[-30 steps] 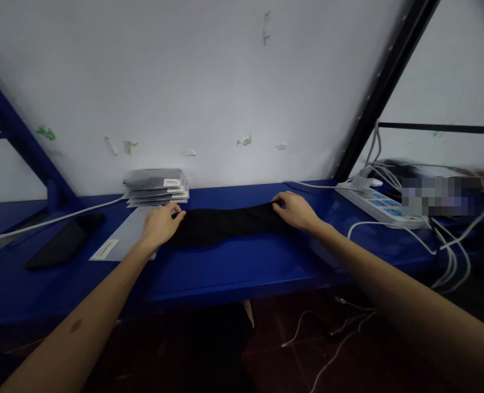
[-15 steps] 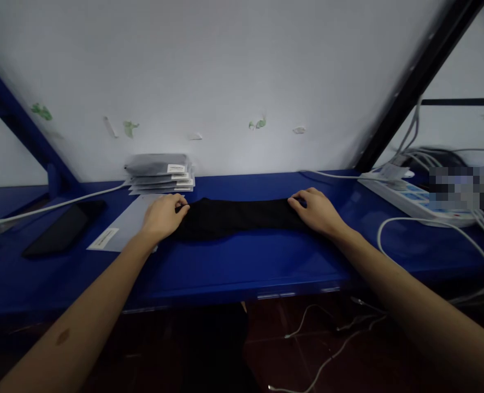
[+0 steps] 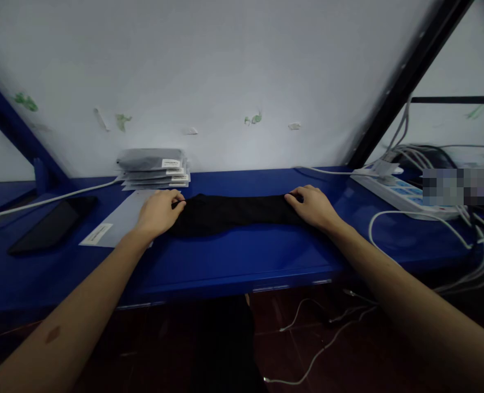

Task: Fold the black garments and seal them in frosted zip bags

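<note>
A long piece of black cloth (image 3: 237,212) lies stretched from side to side on the blue table (image 3: 242,256). My left hand (image 3: 160,210) pinches its left end, thumb against fingers. At the right end, my right hand (image 3: 312,204) grips the cloth the same way. Partly beneath my left hand and wrist lies a flat grey packet (image 3: 121,218) with a white label. The undersides of both hands are hidden.
Stacked grey packets (image 3: 154,166) stand by the wall, behind my left hand. A black phone-like slab (image 3: 53,224) lies at the left. On the right are a white power strip (image 3: 406,196) and tangled cables (image 3: 422,155). More cables hang below.
The whole view has shifted slightly, so things appear a little further left and higher. Both hands keep their hold on the cloth, which lies much as before.
</note>
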Available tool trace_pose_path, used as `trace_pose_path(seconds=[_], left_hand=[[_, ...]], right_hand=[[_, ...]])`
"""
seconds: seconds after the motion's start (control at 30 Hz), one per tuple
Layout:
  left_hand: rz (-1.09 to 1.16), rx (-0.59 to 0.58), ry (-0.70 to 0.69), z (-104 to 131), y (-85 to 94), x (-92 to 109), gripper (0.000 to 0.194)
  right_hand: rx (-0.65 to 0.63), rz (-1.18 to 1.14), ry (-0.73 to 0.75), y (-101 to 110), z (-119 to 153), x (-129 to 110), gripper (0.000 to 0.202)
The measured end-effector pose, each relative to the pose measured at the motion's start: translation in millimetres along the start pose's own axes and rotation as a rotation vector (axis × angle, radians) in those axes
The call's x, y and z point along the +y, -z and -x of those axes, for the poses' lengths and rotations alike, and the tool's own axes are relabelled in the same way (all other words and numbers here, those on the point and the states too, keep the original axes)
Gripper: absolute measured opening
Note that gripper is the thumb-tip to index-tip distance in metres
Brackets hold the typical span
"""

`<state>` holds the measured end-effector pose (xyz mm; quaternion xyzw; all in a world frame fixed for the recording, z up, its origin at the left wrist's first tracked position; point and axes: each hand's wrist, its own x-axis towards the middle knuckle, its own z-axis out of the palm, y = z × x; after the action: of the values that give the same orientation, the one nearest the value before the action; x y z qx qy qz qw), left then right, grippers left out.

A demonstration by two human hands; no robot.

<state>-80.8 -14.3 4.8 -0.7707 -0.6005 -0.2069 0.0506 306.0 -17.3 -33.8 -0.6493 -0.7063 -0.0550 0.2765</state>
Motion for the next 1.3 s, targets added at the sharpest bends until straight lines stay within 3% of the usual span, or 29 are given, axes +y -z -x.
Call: trace_pose_path(seconds=[0.6,0.87,1.3], left_hand=[[0.041,-0.004,0.017,4,2.3,4,0.015],[-0.084,-0.007,-0.045,5,2.0,8,0.019],[-0.13,-0.006,-0.007,11,5.3,16,0.02]], right_hand=[[0.048,-0.063,-0.012,4,2,-2,0.024],[0.033,-0.172,-0.135,8,4,-5,0.023],[0.058,-0.214,-0.138,6,5,-1,0.02]])
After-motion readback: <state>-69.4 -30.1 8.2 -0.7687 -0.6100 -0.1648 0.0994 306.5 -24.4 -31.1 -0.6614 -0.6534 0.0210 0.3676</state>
